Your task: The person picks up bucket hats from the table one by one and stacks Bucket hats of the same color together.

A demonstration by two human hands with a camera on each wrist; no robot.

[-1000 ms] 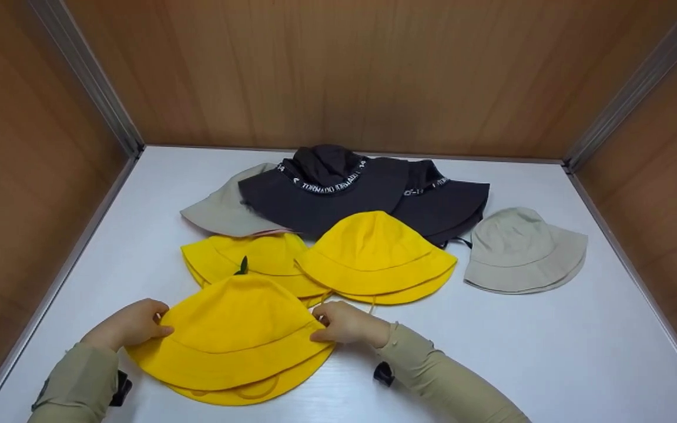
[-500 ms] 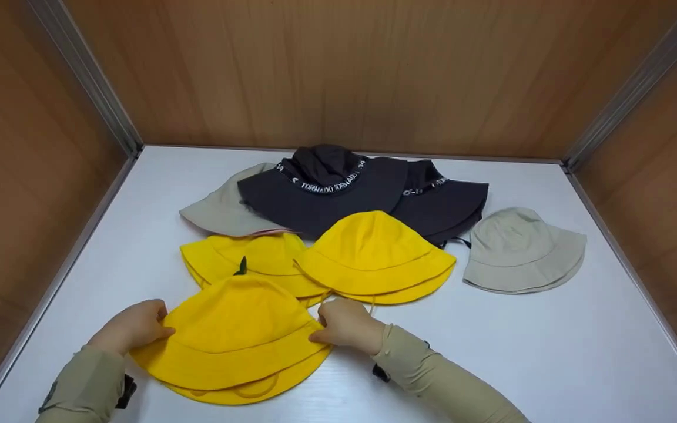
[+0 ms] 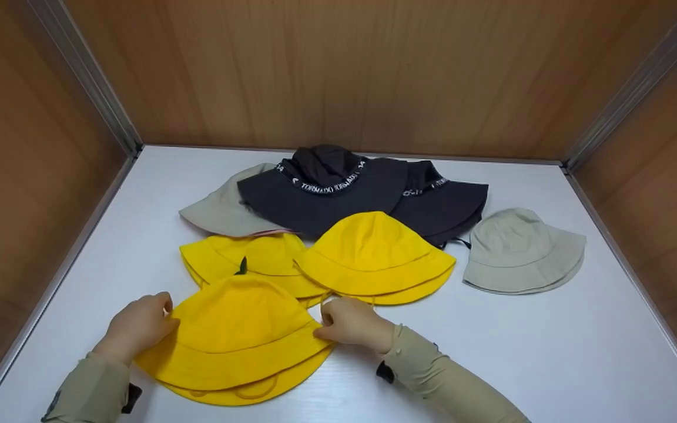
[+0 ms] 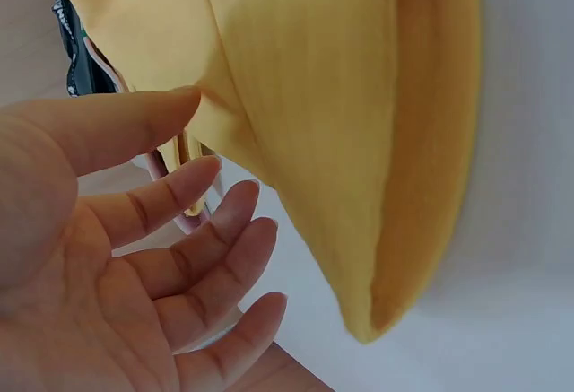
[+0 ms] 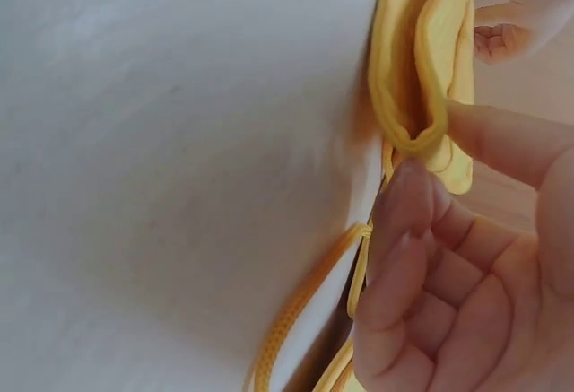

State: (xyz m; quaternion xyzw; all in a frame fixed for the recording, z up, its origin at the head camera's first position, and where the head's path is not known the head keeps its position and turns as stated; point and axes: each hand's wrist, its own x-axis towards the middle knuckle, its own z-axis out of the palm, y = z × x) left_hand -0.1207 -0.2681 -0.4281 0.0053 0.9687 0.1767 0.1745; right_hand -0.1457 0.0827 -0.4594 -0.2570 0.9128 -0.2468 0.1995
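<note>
The front yellow bucket hat (image 3: 233, 329), folded flat with its brim toward the near side, lies on the white table. My right hand (image 3: 353, 326) pinches its right brim corner between thumb and curled fingers; the right wrist view shows the doubled yellow brim (image 5: 420, 96) at the thumb. At the left corner, my left hand (image 3: 141, 326) is loosely bent, its thumb (image 4: 143, 123) touching or very close to the cloth and the other fingers spread off the brim. Behind lie two more yellow hats, one at left (image 3: 256, 258) and one at right (image 3: 376, 252).
Two dark hats with white lettering, a left one (image 3: 327, 200) and a right one (image 3: 450, 202), overlap at the back. A beige hat (image 3: 227, 205) is partly under them; another beige hat (image 3: 523, 252) lies at right. Wooden panels (image 3: 338, 76) enclose the table. A yellow cord (image 5: 296, 311) hangs near my right hand.
My left hand has shifted slightly right and up along the front hat's left edge, its fingers loosening. The right hand keeps its pinch with barely any movement. The hats stay in place.
</note>
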